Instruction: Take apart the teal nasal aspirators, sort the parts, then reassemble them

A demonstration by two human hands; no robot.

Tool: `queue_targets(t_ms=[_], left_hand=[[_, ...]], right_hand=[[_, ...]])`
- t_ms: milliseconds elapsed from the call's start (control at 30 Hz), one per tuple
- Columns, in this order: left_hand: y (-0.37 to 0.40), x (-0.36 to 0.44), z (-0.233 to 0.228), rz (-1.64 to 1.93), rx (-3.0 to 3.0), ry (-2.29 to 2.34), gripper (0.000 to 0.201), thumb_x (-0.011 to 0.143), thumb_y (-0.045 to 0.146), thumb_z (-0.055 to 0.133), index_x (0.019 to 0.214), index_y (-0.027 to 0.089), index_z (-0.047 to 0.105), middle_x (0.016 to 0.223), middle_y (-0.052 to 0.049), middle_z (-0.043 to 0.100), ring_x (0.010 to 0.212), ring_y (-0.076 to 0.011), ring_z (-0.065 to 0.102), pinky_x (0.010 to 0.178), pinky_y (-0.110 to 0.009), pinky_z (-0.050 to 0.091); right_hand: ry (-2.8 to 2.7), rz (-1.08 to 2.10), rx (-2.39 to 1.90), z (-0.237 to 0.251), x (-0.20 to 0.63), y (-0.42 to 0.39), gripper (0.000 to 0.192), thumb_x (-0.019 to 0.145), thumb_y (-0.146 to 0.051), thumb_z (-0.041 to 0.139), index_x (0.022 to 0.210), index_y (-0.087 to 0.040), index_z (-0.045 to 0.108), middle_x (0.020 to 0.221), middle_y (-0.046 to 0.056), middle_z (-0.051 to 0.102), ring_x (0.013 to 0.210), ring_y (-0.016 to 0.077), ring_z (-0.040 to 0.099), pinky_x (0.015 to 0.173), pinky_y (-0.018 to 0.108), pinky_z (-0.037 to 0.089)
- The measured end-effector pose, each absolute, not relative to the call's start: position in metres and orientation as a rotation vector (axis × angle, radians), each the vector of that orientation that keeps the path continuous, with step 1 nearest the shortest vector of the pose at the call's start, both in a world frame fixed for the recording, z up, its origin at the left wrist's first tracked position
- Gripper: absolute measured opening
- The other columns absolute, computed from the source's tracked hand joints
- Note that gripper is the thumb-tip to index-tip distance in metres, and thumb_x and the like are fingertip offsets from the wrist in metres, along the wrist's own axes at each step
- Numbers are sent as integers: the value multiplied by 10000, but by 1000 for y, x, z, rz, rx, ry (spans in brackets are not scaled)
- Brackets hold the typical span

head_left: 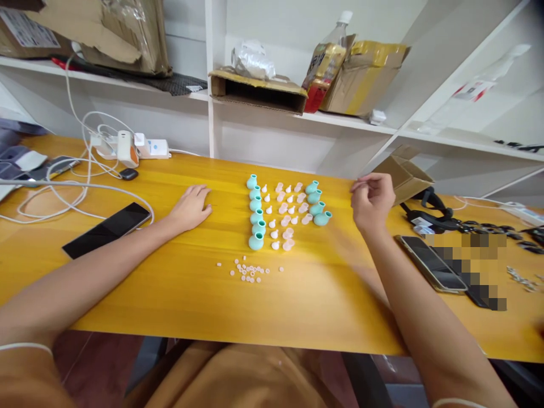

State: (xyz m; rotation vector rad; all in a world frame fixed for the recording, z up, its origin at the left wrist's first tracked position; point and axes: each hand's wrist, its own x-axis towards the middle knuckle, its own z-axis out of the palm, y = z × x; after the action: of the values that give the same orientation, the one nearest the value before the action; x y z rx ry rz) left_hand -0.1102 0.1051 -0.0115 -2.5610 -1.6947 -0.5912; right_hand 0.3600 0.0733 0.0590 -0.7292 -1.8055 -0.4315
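My left hand (192, 208) lies palm down on the wooden table, fingers stretched out, with nothing in it. My right hand (374, 203) is raised at the right with its fingers curled together; anything inside them is hidden. Between the hands stand rows of small parts. A left column of turquoise vase-shaped pieces (256, 241) faces a shorter right column of the same turquoise pieces (322, 219). Small white bulb-shaped pieces (274, 233) and translucent pinkish pieces (288, 244) are lined up between them. Nearer me, small translucent rings (252, 273) lie scattered in a loose group.
A dark phone (108, 229) and white cables (46, 170) lie at the left. Another phone (432, 263) is at the right, near an open cardboard box (402, 173) and black parts (433, 218). Shelves behind hold boxes and a bottle (327, 62).
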Motion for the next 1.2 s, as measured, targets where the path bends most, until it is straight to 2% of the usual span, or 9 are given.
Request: queue_targets(t_ms=[67,133,200,233,300,400,633,900,1200], left_hand=[[88,-98,0,-872,-2579,-1640,462,993,274,529,1399,84,637,1460,-218,640,1412,-363,558,1278,-552,421],[62,-82,13,-1178,-2744,-1604,288,1001,307,558,1205,143,678,1218,-147,697,1117,-275,672,1084,-469,560],[29,-64,24,-1458,-3086,-1553,237,1031,401,586,1108,188,657,1004,-62,697,893,-204,667,847,-358,591],[12,-56,29,-1548,-3284,-1470,249,1026,434,624,1094,195,647,966,-43,693,849,-186,659,792,-329,579],[-21,-43,35,-1629,-3531,-1363,231,1000,406,724,1070,201,645,980,-26,691,862,-160,656,809,-302,563],[-55,-32,39,-1731,-3792,-1274,186,1006,327,759,1059,205,628,938,2,686,843,-132,663,783,-266,542],[-75,-21,36,-2030,-3763,-1282,161,994,209,771,1056,196,623,955,2,664,854,-104,656,794,-227,558],[-84,-18,41,-1901,-3724,-996,235,894,66,768,1031,206,639,913,3,689,814,-111,671,779,-229,591],[-84,-16,39,-1866,-3734,-926,243,900,118,768,1041,259,627,879,-23,695,753,-160,689,661,-289,586]], right_hand=[[-1776,-409,-953,58,330,54,242,1096,-292,584,864,-226,570,647,-25,630,493,103,525,497,256,339],[-1995,-548,-1023,56,293,27,461,1104,-377,627,689,-222,499,549,-41,525,482,104,450,515,281,297],[-2160,-768,-817,55,259,-2,566,1075,-417,708,619,-215,440,513,-50,464,484,105,384,527,309,252],[-2178,-852,-695,56,244,-15,581,1054,-404,749,609,-214,427,519,-52,460,494,108,370,534,319,252],[-2181,-915,-530,57,226,-36,622,1022,-404,801,589,-214,395,524,-58,424,510,109,344,535,322,251],[-2198,-881,-444,60,221,-54,615,982,-388,851,582,-215,418,534,-59,407,529,115,333,529,323,268],[-2307,-715,-367,57,235,-73,540,903,-336,930,607,-220,494,579,-48,482,544,119,410,524,336,346],[-2380,-639,-303,62,244,-91,397,940,-296,895,679,-213,607,678,-18,603,625,136,560,543,339,439],[-2451,-582,-325,67,249,-98,342,948,-252,882,702,-228,645,671,-33,609,657,141,604,575,339,501]])
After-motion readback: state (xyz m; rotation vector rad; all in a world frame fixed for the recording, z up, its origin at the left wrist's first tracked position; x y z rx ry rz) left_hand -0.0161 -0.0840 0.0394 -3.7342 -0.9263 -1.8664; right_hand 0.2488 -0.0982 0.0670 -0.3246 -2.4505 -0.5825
